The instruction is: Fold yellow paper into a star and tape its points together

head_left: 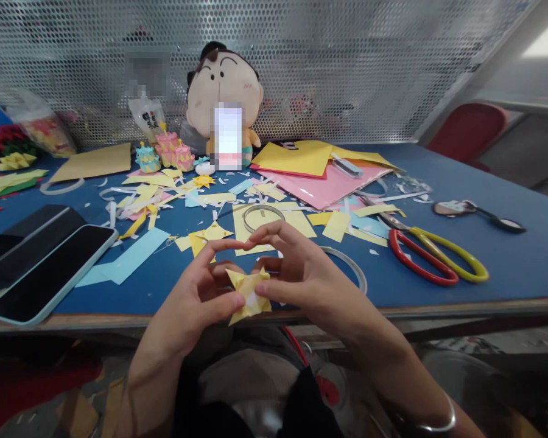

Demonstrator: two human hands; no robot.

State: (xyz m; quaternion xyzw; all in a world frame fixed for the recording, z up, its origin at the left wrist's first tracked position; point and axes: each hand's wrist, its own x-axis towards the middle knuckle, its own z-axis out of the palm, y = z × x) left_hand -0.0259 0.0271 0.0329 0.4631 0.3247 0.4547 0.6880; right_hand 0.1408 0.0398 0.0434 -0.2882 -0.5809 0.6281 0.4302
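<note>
Both my hands hold a small folded yellow paper piece (238,309) with pointed corners, just in front of the table's near edge. The thumb of my left hand (196,298) presses on its left side, and the thumb of my right hand (296,280) presses on its right side. A whitish patch shows between the two thumbs. My index fingers arch above the piece and nearly meet at their tips; the other fingers curl behind it, partly hidden. Beyond my hands lie a yellow folded paper star (214,232) and a yellow paper sheet (296,222) with a tape ring (263,208) on it.
Scissors (432,249) with red and yellow handles lie at right, near a pink sheet (319,185). At left are a phone (55,274) and a black case (31,240). Paper scraps cover the middle. A plush doll (226,79) and small paper cakes (168,146) stand at the back.
</note>
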